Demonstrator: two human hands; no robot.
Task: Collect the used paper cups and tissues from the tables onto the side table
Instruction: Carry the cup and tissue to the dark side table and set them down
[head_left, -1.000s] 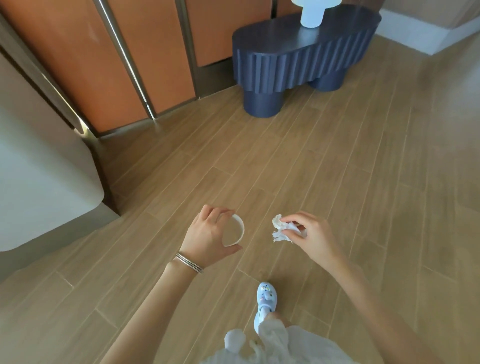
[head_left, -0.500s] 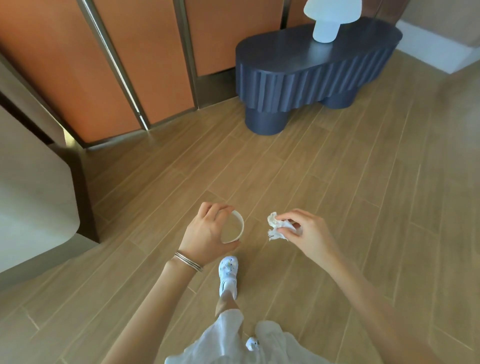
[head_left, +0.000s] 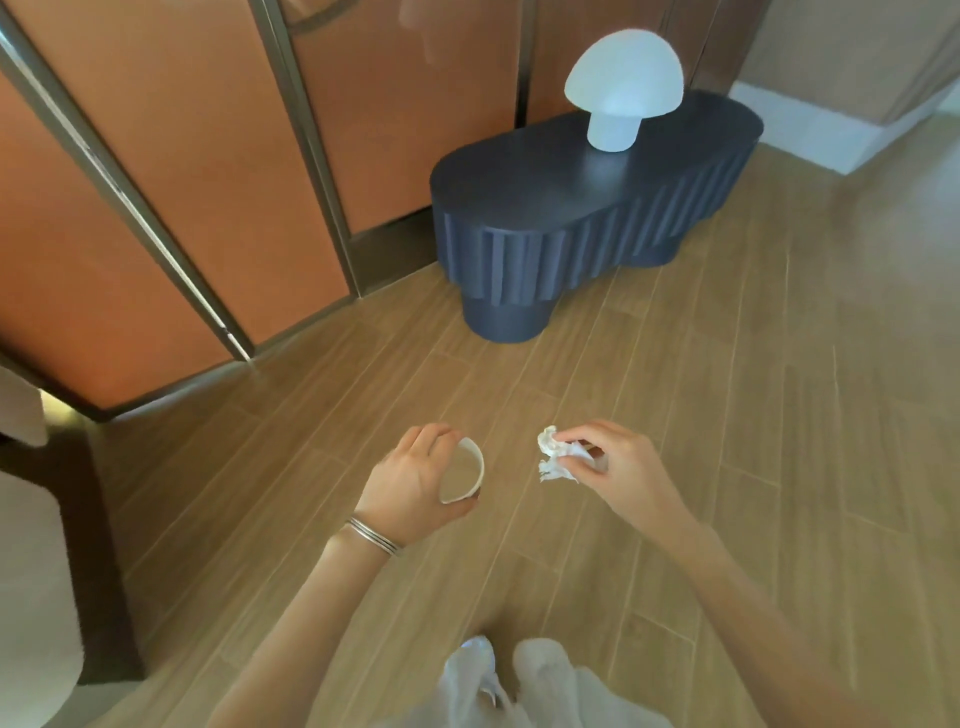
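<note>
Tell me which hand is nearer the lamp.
Right. The right hand, pinching a tissue, is almost straight in front of the lamp; the left hand, gripping a cup, is farther left.

I had open wooden floor (head_left: 727, 415) ahead up to the dark side table (head_left: 545, 208). Its top offered room on the near half; the mushroom lamp (head_left: 621, 88) occupied the far end, orange panels (head_left: 208, 182) flanking left.

Matt ribbed side tbl (head_left: 566, 202), paper cup (head_left: 464, 474), crumpled tissue (head_left: 557, 460) (wood-grain floor (head_left: 727, 415))
</note>
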